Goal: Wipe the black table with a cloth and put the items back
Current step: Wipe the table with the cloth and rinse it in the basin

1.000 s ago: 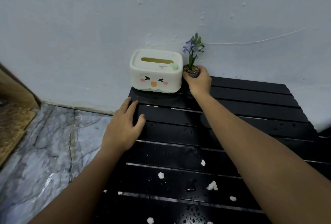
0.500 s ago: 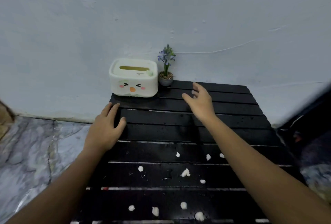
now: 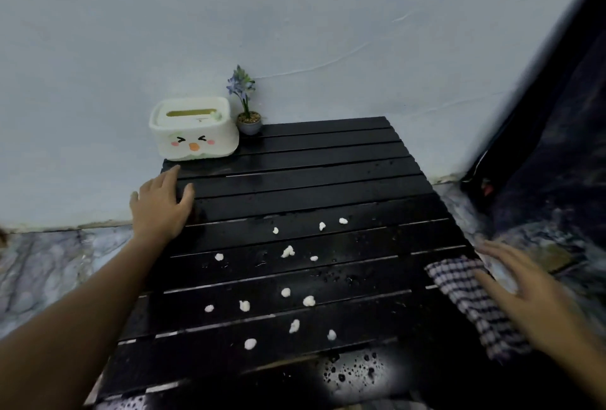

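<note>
The black slatted table (image 3: 328,180) is wet and strewn with several small white crumbs (image 3: 288,251) across its middle and near half. A cream tissue box with a cartoon face (image 3: 194,128) and a small potted purple flower (image 3: 246,104) stand at the far left corner against the wall. A blue-and-white checked cloth (image 3: 472,301) hangs over the table's right edge. My left hand (image 3: 160,206) rests flat on the table's left edge, fingers apart. My right hand (image 3: 524,285), blurred and spread, hovers over the cloth without gripping it.
A pale blue wall (image 3: 295,16) runs behind the table. Grey marble floor (image 3: 49,265) lies to the left and right. A dark object (image 3: 557,147) leans at the right edge of view. Water drops (image 3: 354,370) glisten on the near slats.
My right hand let go of the flower pot, drew back across the table and swung right to the checked cloth. The view tilted, showing more of the table's near half. Left hand stays put.
</note>
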